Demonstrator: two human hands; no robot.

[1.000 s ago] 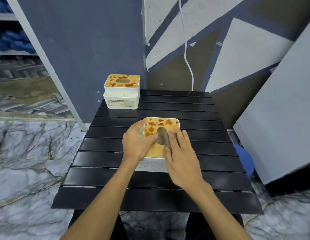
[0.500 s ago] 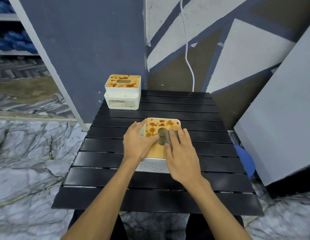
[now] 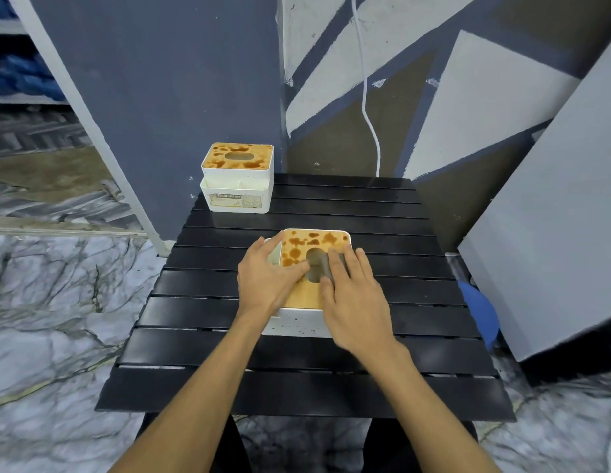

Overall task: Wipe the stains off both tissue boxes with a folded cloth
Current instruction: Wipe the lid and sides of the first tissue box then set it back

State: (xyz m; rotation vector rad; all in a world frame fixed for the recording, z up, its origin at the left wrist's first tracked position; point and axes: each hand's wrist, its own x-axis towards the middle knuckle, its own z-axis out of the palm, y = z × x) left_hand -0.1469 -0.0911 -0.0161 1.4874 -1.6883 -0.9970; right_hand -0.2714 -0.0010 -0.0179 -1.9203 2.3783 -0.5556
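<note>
On the near box (image 3: 299, 298), your flat right hand (image 3: 355, 302) presses the cloth (image 3: 331, 262) mid-lid, spread left hand (image 3: 266, 278) steadying; next, push it across the stained far half.

Black slatted table (image 3: 331, 370) on marble floor (image 3: 51, 336), geometric painted wall (image 3: 433, 80) behind.

The right hand (image 3: 357, 302) slides a little farther across the lid of the near tissue box (image 3: 299, 324), wrist and all. Its flat fingers carry the grey cloth (image 3: 335, 262) slightly closer to the stained far edge.
</note>
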